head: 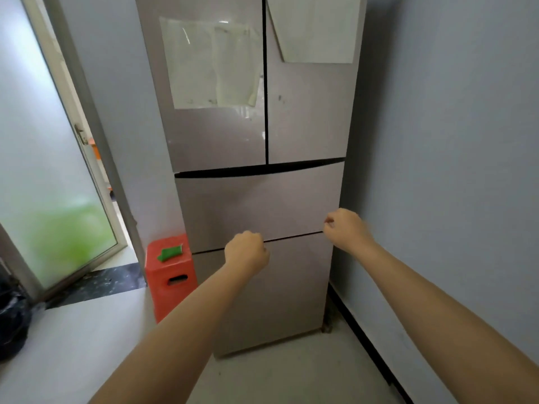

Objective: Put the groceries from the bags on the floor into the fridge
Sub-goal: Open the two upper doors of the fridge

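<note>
From the headset feed I watched both arms reach out: the left hand (246,252) and the right hand (345,228) hung curled into fists, holding nothing, before the closed fridge (259,205) at its drawer seam. An orange stool (170,275) stood beside it, paper sheets (213,62) above.

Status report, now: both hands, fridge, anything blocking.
Left hand and right hand: fingers curled, holding nothing, at the drawer seam. Tall pinkish-grey four-door fridge: all doors closed. Orange plastic stool beside it, left; no bags clearly in view.
</note>
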The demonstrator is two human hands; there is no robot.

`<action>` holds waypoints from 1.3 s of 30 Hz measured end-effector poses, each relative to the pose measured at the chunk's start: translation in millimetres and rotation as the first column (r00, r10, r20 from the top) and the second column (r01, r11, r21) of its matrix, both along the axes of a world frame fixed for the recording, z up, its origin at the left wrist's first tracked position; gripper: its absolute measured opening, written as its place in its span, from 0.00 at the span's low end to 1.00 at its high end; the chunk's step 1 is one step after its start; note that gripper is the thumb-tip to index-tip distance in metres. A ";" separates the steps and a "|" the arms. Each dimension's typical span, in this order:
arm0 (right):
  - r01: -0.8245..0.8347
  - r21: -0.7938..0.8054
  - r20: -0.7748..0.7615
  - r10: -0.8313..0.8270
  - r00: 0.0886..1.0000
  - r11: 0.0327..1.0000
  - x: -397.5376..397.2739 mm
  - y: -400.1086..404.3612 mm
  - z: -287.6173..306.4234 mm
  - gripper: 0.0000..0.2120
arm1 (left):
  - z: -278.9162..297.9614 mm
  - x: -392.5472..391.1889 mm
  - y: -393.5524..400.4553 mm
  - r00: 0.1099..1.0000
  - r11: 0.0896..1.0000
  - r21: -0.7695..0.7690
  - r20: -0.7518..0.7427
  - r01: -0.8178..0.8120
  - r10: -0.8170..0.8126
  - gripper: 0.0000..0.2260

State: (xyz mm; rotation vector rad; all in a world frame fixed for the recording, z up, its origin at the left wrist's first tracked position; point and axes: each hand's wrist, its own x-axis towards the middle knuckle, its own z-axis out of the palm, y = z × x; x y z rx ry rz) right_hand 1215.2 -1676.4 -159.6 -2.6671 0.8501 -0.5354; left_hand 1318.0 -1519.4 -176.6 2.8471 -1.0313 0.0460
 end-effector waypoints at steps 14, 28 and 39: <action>-0.293 0.838 0.426 -0.217 0.878 0.460 275.3 -173.1 8.7 0.18 | 9.7 220.3 -177.8 0.753 0.529 -0.608 -0.650 -0.592 0.097 0.17; -0.637 0.753 0.394 -0.664 0.635 -0.163 373.0 -190.0 -2.5 0.22 | 19.8 311.0 -246.0 0.459 -0.287 -0.359 -0.654 -0.888 -0.602 0.24; -0.579 0.807 0.422 -0.577 0.699 -0.112 324.2 -188.2 -6.4 0.21 | 25.5 281.5 -239.1 0.524 -0.292 -0.435 -0.706 -0.852 -0.476 0.24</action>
